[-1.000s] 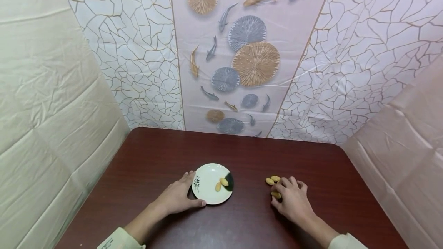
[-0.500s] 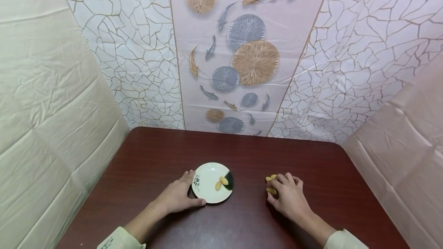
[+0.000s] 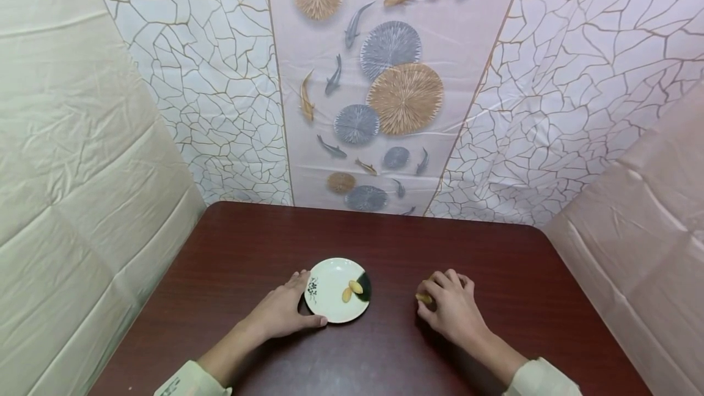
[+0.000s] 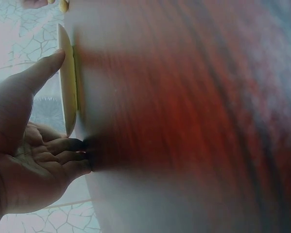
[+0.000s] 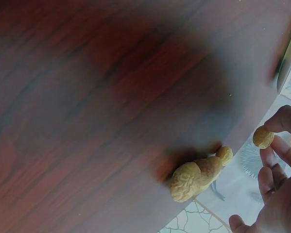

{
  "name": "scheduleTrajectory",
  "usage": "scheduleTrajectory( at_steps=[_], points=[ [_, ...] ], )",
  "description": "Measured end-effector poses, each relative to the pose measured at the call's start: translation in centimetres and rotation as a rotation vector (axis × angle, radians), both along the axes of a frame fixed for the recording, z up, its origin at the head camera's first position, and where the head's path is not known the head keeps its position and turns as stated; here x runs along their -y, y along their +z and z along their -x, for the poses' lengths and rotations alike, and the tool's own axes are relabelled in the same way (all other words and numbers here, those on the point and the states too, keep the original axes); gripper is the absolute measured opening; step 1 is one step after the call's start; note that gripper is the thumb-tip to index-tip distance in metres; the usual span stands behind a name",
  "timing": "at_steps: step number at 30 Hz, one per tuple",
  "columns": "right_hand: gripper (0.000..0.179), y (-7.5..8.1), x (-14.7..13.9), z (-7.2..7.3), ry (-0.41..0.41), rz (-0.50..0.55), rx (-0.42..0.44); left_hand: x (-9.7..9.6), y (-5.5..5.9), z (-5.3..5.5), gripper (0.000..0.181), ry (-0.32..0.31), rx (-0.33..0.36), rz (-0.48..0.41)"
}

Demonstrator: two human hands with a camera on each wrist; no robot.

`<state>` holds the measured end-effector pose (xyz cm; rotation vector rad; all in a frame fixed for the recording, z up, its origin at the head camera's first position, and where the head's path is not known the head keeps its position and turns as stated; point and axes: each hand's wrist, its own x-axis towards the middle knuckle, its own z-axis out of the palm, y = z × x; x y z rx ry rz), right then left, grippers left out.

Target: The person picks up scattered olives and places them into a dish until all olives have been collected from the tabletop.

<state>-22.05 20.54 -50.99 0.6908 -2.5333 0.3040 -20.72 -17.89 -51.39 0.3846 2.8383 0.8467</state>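
Observation:
A round white plate (image 3: 330, 307) with a dark green patch and a small flower print sits on the table, bearing two tan oval nuts (image 3: 355, 286). My left hand (image 3: 283, 310) holds the plate's left side, thumb at the near rim and fingers at the far-left rim. To the right of the plate, my right hand (image 3: 452, 309) pinches one wrinkled tan nut (image 5: 263, 138) between thumb and finger, just above the table. The right wrist view shows several more nuts (image 5: 185, 182) clustered on the table beside that hand; the head view hides most of them behind its fingers.
The dark reddish-brown table (image 3: 253, 243) has a glossy top and rounded far corners. Behind it hangs a patterned cloth (image 3: 352, 157) with fish and round motifs. Pale cloth walls (image 3: 82, 200) close in on both sides.
My right hand has shifted a little left toward the plate, carrying the pinched nut and covering the other nuts in the head view. The left hand and plate have stayed in place.

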Motion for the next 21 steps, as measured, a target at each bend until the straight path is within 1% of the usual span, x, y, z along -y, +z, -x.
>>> scheduleTrajectory(
  at_steps=[5,13,21],
  points=[
    [0.030,0.2,0.5,0.0,0.014,0.012,-0.011,0.1,-0.1,0.1,0.121,-0.004,-0.003,0.001],
    [0.029,0.6,1.5,0.1,0.032,0.008,-0.003,0.1,0.1,0.1,0.122,-0.004,0.001,0.008],
    [0.028,0.6,2.4,0.2,0.049,0.014,-0.006,0.0,0.2,0.0,0.121,-0.002,0.002,0.008]
  ],
)
